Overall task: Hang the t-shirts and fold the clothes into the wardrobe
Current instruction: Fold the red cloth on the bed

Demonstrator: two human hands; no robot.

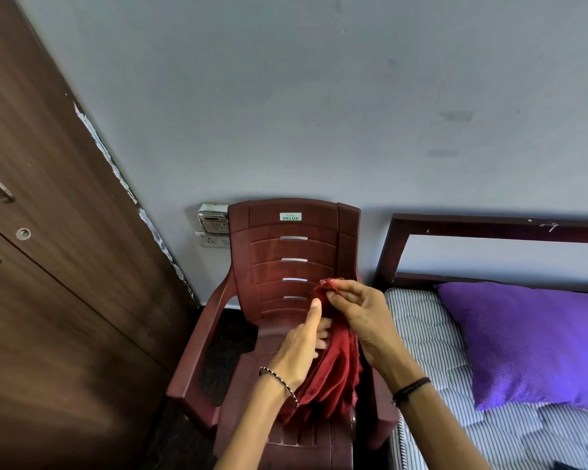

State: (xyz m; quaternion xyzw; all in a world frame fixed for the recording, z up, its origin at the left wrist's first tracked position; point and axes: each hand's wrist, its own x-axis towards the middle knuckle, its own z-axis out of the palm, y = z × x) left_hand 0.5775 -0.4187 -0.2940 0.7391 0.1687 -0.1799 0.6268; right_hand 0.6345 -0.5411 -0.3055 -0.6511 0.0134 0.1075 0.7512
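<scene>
**Holding a red garment over the chair**

Pinching the top edge of the red garment (324, 378) between thumb and curled fingertips, the right hand (357, 313) sits just right of the frame's centre, with dark cords around its wrist. From that pinch the shiny fabric hangs in gathered folds toward 6 o'clock, ending above the chair's seat. The left hand (302, 347) meets the fabric from 9 o'clock: its fingers are curled into the folds, taking hold of them, while the thumb stands straight up and free. A beaded bracelet circles its wrist, and the lower folds brush against that wrist.

Behind both hands stands a maroon plastic chair (286, 252), its slotted back carrying a small green "DELUX" label. At 9 o'clock a dark wood wardrobe (48, 232) fills the left side, doors closed, metal handles at its edge. Between wardrobe and chair, on the grey wall, an electric meter (211, 217) is mounted above a white socket (214, 241). At 3 o'clock lies a bed with a striped mattress (431, 334), a purple pillow (530, 340) and a dark wooden headboard (489, 225).
</scene>
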